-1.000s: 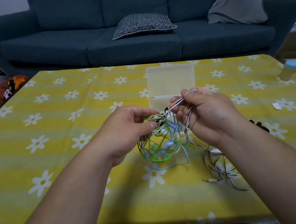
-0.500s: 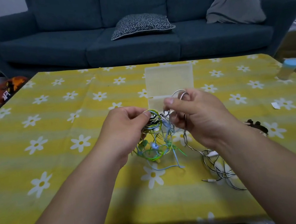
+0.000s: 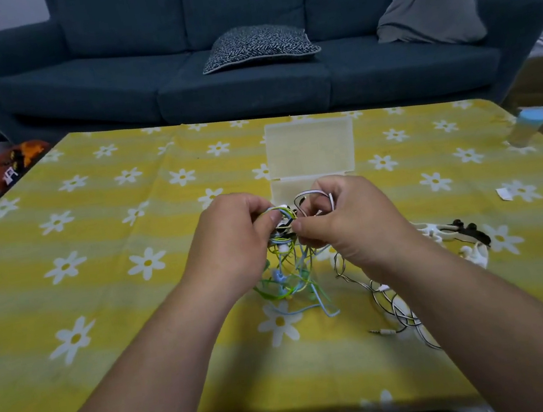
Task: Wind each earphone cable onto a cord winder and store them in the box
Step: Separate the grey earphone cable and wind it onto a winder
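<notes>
A tangle of green and blue earphone cables (image 3: 290,279) hangs above the yellow flowered tablecloth, held up between both hands. My left hand (image 3: 233,242) pinches the top of the tangle. My right hand (image 3: 349,226) pinches a black-and-white cable (image 3: 310,197) that loops over its fingers and trails down to a heap (image 3: 397,310) on the table at the right. Behind the hands stands the open translucent box (image 3: 310,147), its lid upright. White and black cord winders (image 3: 453,233) lie to the right of my right wrist.
A blue-capped bottle (image 3: 529,125) stands at the table's right edge, with a small white paper scrap (image 3: 505,194) nearer in. A dark blue sofa with cushions runs behind the table. An orange object (image 3: 12,160) lies on the floor at the left.
Both hands have come closer together over the knot of cables. The green and blue loops have collapsed from a round ring into a hanging bunch.
</notes>
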Action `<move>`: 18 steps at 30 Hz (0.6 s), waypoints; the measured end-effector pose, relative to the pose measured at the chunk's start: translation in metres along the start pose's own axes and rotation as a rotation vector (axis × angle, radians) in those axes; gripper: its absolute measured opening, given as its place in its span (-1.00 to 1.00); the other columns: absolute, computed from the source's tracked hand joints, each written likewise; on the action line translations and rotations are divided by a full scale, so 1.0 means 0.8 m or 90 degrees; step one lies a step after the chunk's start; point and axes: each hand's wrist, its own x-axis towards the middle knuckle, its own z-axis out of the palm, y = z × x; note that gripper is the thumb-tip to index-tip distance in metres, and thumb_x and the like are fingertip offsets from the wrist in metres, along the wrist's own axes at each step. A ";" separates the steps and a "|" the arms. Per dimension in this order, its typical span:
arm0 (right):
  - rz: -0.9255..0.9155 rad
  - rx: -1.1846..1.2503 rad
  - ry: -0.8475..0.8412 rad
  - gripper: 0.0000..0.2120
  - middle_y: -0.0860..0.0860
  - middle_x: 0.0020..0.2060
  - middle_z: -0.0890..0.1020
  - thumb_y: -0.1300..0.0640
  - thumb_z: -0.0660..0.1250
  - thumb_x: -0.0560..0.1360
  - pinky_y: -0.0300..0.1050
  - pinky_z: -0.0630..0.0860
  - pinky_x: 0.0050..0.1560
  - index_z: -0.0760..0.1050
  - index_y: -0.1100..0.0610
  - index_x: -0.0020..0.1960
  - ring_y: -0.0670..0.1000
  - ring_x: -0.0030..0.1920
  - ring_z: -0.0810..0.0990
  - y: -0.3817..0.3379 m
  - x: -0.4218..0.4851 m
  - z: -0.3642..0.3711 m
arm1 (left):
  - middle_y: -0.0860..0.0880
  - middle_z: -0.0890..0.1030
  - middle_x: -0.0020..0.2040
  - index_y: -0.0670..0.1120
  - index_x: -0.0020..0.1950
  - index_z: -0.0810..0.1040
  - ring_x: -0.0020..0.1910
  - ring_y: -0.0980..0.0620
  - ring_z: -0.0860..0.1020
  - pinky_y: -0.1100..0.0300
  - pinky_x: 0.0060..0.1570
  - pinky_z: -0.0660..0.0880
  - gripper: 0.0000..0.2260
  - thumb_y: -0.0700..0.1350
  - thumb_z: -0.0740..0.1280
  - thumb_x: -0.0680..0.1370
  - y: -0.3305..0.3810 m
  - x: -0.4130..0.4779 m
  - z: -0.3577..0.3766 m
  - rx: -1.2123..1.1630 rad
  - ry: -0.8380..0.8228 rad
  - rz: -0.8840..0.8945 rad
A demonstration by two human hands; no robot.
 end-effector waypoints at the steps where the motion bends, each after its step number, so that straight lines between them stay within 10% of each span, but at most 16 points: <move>1: -0.001 0.013 0.003 -0.59 0.09 -0.43 0.47 0.39 0.44 0.41 -0.08 0.44 -0.33 0.32 0.09 -0.42 0.05 -0.40 0.51 0.001 0.001 -0.001 | 0.04 0.55 -0.40 -0.04 -0.21 0.63 -0.43 0.04 0.46 0.16 -0.37 0.38 -0.82 -0.11 0.35 0.58 0.000 0.000 0.000 0.014 -0.004 0.008; 11: -0.009 -0.014 -0.058 -0.53 0.12 -0.36 0.33 0.34 0.42 0.43 -0.02 0.37 -0.22 0.31 -0.01 -0.50 0.03 -0.33 0.39 -0.003 0.001 -0.001 | -0.08 0.65 -0.32 -0.04 -0.21 0.64 -0.36 -0.13 0.61 -0.01 -0.25 0.59 -0.84 -0.13 0.37 0.57 0.002 0.001 0.002 -0.020 0.004 -0.044; 18: -0.013 -0.021 -0.080 -0.57 0.12 -0.35 0.34 0.25 0.45 0.36 -0.04 0.35 -0.20 0.23 0.02 -0.44 0.02 -0.32 0.37 0.000 0.000 -0.006 | -0.09 0.52 -0.34 -0.14 -0.20 0.58 -0.34 -0.10 0.43 0.08 -0.29 0.38 -0.77 -0.10 0.29 0.62 -0.004 0.000 0.002 -0.006 -0.069 -0.087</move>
